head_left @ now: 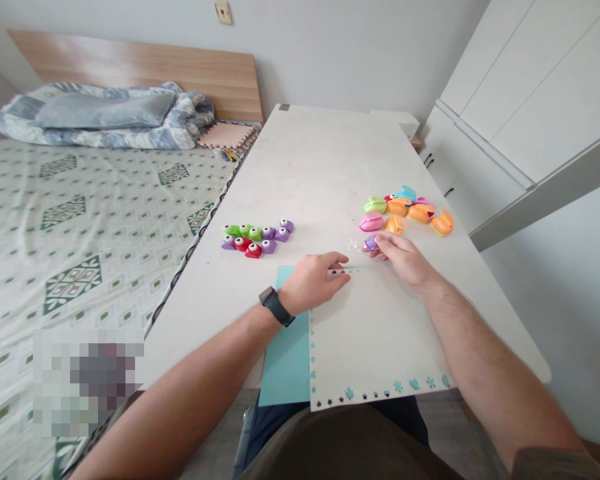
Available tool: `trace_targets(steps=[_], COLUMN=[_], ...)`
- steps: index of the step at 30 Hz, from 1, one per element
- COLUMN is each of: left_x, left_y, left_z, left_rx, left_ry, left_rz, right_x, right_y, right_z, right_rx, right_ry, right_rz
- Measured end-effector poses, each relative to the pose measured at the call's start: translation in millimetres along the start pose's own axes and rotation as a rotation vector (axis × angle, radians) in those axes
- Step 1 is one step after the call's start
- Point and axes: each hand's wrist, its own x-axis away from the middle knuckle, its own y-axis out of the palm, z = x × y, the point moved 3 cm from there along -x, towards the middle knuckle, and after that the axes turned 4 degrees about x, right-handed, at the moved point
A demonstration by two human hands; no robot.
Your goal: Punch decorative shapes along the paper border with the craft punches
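My left hand (314, 282) rests with curled fingers on the top edge of a white paper sheet (375, 340) that has punched shapes along its left and bottom borders. Under the sheet lies a light blue sheet (286, 367). My right hand (399, 257) pinches a small purple craft punch (371, 243) at the sheet's top edge. White paper bits (351, 244) lie just left of the punch. A black watch (276, 306) is on my left wrist.
A cluster of small green, purple and red punches (257, 237) sits left of centre on the white table (325, 160). Larger orange, pink, green and blue punches (408, 211) lie at the right. A bed (80, 200) adjoins the table's left edge; white cabinets (520, 87) stand at the right.
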Motion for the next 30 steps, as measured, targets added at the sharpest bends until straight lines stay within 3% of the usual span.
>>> trace_targets(steps=[8, 17, 30], left_x=[0.5, 1.0, 0.3], left_y=[-0.5, -0.7, -2.1], left_z=[2.6, 3.6, 2.3], left_rx=[-0.005, -0.013, -0.034], left_ry=[0.007, 0.004, 0.035], left_rz=[-0.003, -0.008, -0.011], right_x=[-0.1, 1.8, -1.7], right_y=[0.9, 1.2, -4.2], right_z=[-0.7, -5.3, -1.0], right_rx=[0.186, 0.204, 0.223], right_ry=[-0.065, -0.058, -0.102], right_rz=[0.017, 0.0, 0.135])
